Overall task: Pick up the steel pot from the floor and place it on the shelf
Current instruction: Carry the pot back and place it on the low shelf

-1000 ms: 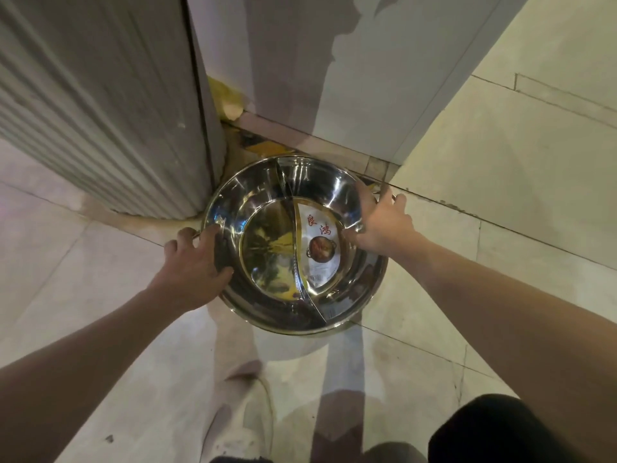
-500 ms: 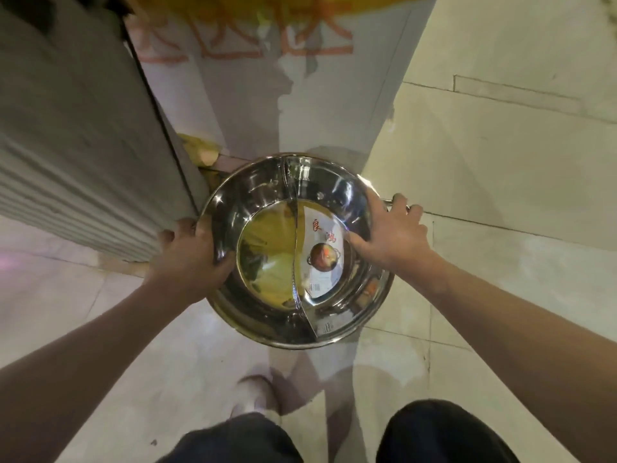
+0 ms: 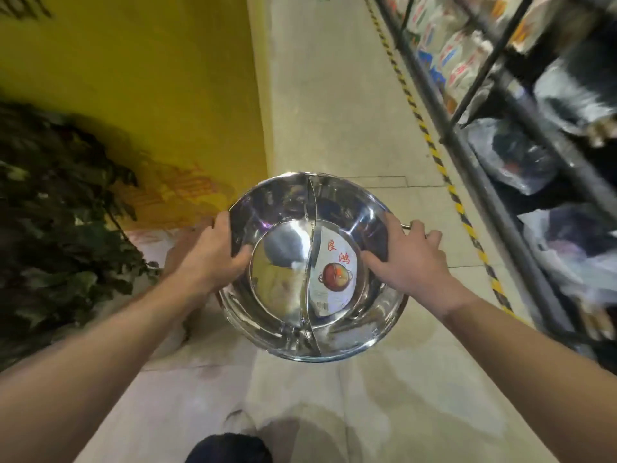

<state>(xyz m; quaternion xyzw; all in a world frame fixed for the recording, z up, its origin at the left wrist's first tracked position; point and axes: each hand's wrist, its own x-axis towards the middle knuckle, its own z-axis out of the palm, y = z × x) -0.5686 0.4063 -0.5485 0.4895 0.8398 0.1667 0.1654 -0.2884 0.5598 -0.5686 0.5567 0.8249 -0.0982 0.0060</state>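
The steel pot (image 3: 287,315) is wide, shiny and round, with a curved divider down its middle and a paper label in its right half. It is held up in the air in front of me, well above the floor. My left hand (image 3: 208,259) grips its left rim, thumb inside the bowl. My right hand (image 3: 405,262) grips the right rim at the handle, thumb inside as well. The shelf (image 3: 521,182) is a dark metal rack along the right side, apart from the pot.
A yellow wall (image 3: 133,95) rises on the left, with dark leafy plants (image 3: 56,208) beside it. Bagged goods (image 3: 514,155) fill the rack. A yellow-black hazard stripe (image 3: 434,152) runs along the pale floor (image 3: 334,95) by the rack.
The pot has risen from the floor to chest height in both hands. My view has swung up and right, from the grey pillar to the aisle and the rack.
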